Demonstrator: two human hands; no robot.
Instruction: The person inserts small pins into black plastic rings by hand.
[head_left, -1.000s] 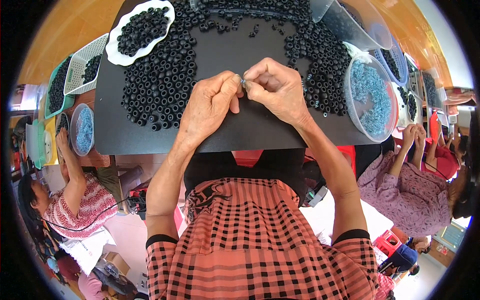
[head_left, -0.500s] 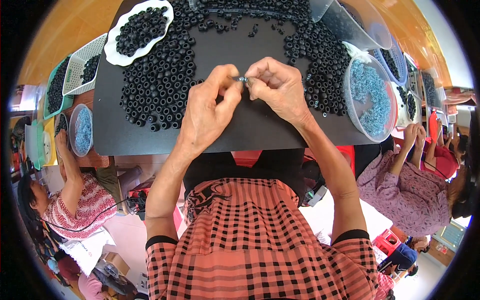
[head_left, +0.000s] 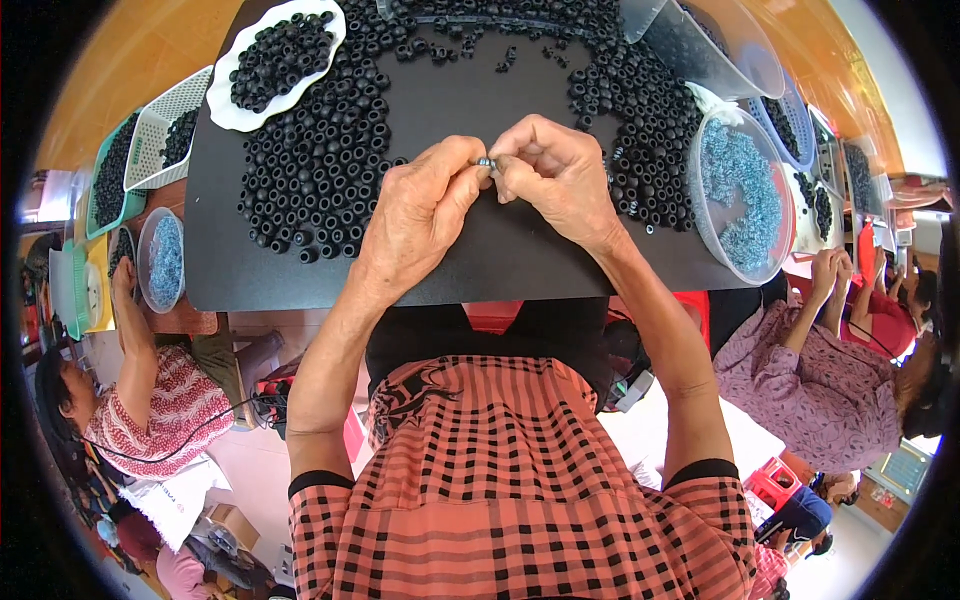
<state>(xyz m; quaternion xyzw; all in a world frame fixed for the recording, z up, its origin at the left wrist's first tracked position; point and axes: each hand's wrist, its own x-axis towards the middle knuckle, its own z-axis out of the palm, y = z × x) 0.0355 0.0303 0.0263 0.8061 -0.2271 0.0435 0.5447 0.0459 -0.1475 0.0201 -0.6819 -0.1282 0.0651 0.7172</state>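
Above the middle of the dark table, a tiny silvery-blue, ridged metal piece (head_left: pixel 485 162) shows between my fingertips; it looks like a small coil or threaded part, too small to tell which. My left hand (head_left: pixel 425 210) pinches it with thumb and forefinger from the left. My right hand (head_left: pixel 560 175) closes on its other end, thumb and forefinger together, the other fingers curled. Loose round black parts with holes (head_left: pixel 320 170) spread beside my left hand. More black parts (head_left: pixel 640 120) lie beyond my right hand, with a few silvery-blue pieces among them.
A clear round tub (head_left: pixel 697 215) of bluish metal pieces stands at the table's right edge. A white scalloped plate (head_left: pixel 222 112) bears black parts at far left, and a clear bin (head_left: pixel 765 75) is at far right. People sit at either side, a co-worker (head_left: pixel 165 400) at left.
My left hand has shifted slightly, its fingers now folded closer round the little piece, so less of it shows. The right hand has barely moved.
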